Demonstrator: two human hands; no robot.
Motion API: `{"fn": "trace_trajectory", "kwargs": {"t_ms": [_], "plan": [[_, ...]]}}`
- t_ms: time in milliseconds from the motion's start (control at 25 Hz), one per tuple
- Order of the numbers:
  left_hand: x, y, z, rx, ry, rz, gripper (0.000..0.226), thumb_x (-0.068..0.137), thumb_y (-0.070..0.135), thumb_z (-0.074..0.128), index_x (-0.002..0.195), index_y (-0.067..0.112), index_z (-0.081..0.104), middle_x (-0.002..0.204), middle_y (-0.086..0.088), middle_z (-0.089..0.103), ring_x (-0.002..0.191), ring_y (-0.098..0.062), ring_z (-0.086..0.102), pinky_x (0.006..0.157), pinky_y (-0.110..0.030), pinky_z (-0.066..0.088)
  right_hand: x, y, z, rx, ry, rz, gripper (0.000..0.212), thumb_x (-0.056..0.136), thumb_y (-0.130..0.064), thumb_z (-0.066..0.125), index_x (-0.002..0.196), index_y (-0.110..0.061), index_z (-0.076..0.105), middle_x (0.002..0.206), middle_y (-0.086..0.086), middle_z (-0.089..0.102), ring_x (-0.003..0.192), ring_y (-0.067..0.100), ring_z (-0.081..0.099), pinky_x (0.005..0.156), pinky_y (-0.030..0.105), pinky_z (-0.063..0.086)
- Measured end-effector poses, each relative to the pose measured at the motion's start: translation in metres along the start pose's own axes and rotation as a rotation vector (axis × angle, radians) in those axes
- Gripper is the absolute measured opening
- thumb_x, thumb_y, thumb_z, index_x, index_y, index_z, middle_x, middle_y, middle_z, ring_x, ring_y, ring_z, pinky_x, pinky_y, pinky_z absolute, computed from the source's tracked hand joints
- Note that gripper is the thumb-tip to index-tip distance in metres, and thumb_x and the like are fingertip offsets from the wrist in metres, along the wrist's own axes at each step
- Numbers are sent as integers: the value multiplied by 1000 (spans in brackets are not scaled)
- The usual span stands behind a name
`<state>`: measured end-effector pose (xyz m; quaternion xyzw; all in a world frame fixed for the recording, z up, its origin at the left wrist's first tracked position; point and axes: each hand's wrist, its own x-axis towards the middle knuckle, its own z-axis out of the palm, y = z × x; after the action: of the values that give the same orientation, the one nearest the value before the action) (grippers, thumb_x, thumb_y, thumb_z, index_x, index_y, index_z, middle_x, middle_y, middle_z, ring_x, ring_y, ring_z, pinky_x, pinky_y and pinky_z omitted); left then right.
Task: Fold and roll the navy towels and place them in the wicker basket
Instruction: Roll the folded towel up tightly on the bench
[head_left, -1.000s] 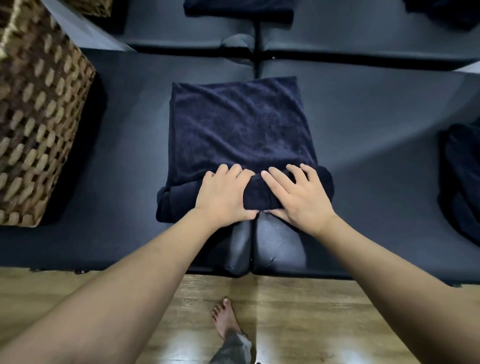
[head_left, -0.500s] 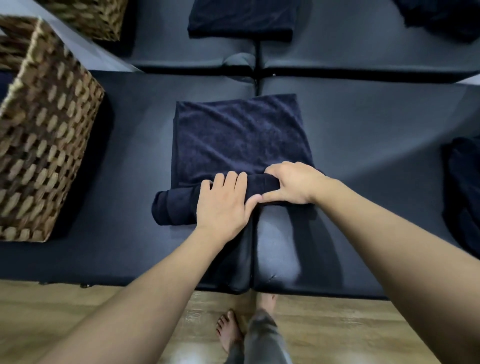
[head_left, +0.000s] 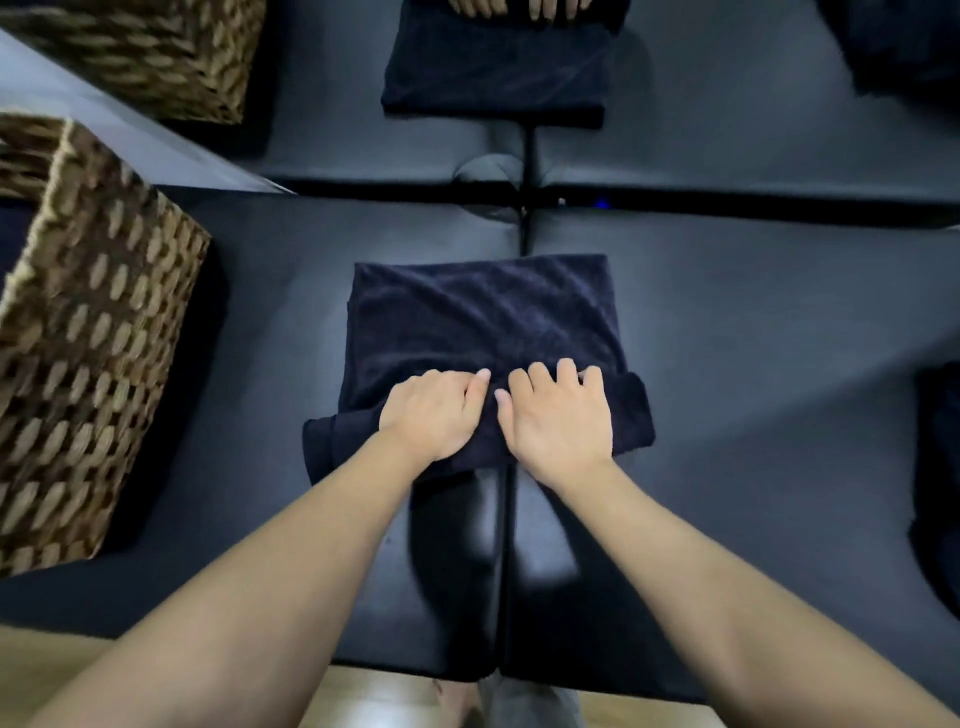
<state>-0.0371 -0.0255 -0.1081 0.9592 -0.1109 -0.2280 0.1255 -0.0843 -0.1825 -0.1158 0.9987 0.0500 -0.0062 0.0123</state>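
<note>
Your navy towel lies on the dark padded table, near its middle, straddling the seam between the two cushion sections. Its near end is wound into a thick roll running left to right; the far part lies flat and a little creased, reaching toward the table's back edge. Your left hand sits palm down on the roll left of centre, fingers curled over the top and gripping the cloth, knuckles bunched together. Your right hand sits palm down just beside it, right of centre, fingers slightly spread and bent over the crest of the roll, tips digging into the flat layer behind. The two hands nearly touch at the index fingers. The roll's ends stick out past both hands, further on the left. The wicker basket stands on the table at your left, well apart from the towel; you cannot see its contents from this angle. A second wicker basket stands on the next table beyond. There, another folded navy towel lies flat, with another person's fingertips on its far edge. More dark cloth sits at the right edge. The picture is somewhat motion-blurred.
</note>
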Motion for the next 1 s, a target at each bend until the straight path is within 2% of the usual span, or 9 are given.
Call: {"fn": "trace_trajectory", "kwargs": {"t_ms": [120, 200, 320, 440, 560, 720, 800, 880, 1000], "plan": [[-7, 4, -1, 131, 268, 11, 46, 104, 43, 23, 84, 24, 59, 86, 2, 66, 81, -27, 64, 68, -37, 36, 27, 7, -6, -2, -129, -19, 45, 101, -39, 29, 78, -16, 60, 74, 4, 66, 71, 32, 53, 71, 44, 35], [-13, 12, -1, 243, 393, -20, 38, 101, 44, 35, 91, 21, 64, 92, 1, 64, 84, -27, 58, 70, -40, 35, 49, 11, -14, 37, -271, -43, 43, 103, -37, 27, 84, -18, 60, 83, 3, 70, 79, 32, 59, 73, 43, 34], [-20, 20, 19, 277, 371, -29, 45, 100, 48, 39, 112, 17, 68, 103, 0, 66, 88, -27, 57, 79, -42, 41, 69, 18, -17, 135, -388, -109, 37, 104, -29, 30, 93, -20, 64, 97, 0, 72, 91, 29, 65, 79, 42, 42], [6, 9, 12, 190, 377, 51, 41, 101, 40, 37, 88, 18, 69, 82, 2, 65, 72, -24, 54, 67, -38, 39, 76, 20, -17, 192, -377, -19, 39, 104, -31, 28, 93, -19, 64, 94, 1, 71, 90, 28, 63, 83, 43, 43], [31, 1, -7, 165, 325, 103, 41, 101, 36, 31, 68, 22, 50, 66, 3, 59, 62, -24, 54, 59, -34, 34, 58, 14, -15, 135, -155, 11, 37, 101, -40, 33, 97, -16, 61, 100, 5, 63, 88, 30, 54, 78, 45, 43], [56, 1, -24, 86, 70, 37, 42, 106, 37, 27, 70, 25, 46, 79, 1, 68, 78, -27, 62, 64, -34, 31, 34, 1, -6, 89, -157, -19, 51, 101, -48, 36, 112, -9, 67, 106, 11, 66, 94, 37, 60, 94, 53, 43], [67, 1, -32, 53, 39, -36, 42, 107, 37, 27, 74, 25, 50, 86, 0, 70, 85, -28, 64, 68, -36, 35, 58, 8, -6, 80, -194, 7, 50, 101, -43, 32, 93, -12, 70, 87, 8, 69, 78, 34, 60, 85, 49, 44], [60, 5, -36, 79, 213, -45, 37, 105, 33, 33, 77, 21, 56, 85, 3, 67, 83, -27, 63, 69, -38, 38, 87, 13, -12, 60, -267, -44, 52, 101, -39, 25, 78, -16, 65, 73, 4, 68, 69, 30, 58, 79, 45, 42], [37, 23, -20, 152, 430, -24, 26, 98, 32, 45, 98, 20, 68, 95, 4, 67, 88, -25, 59, 78, -42, 43, 129, 24, -20, 193, -429, -126, 49, 105, -34, 21, 86, -18, 64, 85, 2, 71, 79, 29, 64, 83, 43, 39]]}}
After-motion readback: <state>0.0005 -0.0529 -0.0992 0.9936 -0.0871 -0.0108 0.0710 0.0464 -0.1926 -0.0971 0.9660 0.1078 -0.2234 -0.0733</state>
